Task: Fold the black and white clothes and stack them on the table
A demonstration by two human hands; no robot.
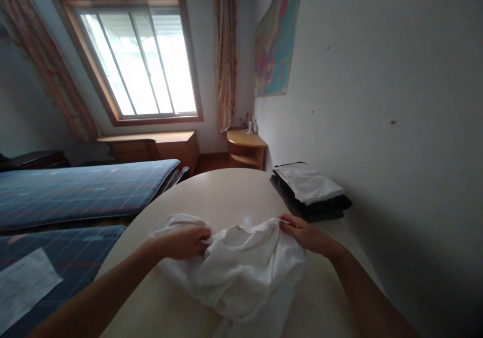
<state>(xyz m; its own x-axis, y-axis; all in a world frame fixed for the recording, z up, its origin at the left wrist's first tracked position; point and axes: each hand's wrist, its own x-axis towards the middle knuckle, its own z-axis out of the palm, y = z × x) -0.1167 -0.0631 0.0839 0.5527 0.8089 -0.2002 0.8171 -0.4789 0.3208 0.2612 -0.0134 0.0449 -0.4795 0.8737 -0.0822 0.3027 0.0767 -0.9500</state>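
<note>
A crumpled white garment [241, 272], perhaps a shirt, lies bunched on the round pale table [226, 187]. My left hand [186, 242] is closed on the cloth at its left side, the fingers curled into the fabric. At the upper right edge of the garment, my right hand [302, 232] pinches the cloth between thumb and fingers. Between the two hands runs a curved edge that looks like a neckline. Folds hang toward the near side of the table, and part of the fabric spreads beyond my left hand.
A stack of folded dark and white clothes [313, 189] sits at the table's right, by the wall [396, 177]. Blue plaid mattresses [86, 189] lie to the left, with a paper sheet [28, 282] on the nearer one. Behind stand a desk [166, 139] and a corner shelf [247, 139].
</note>
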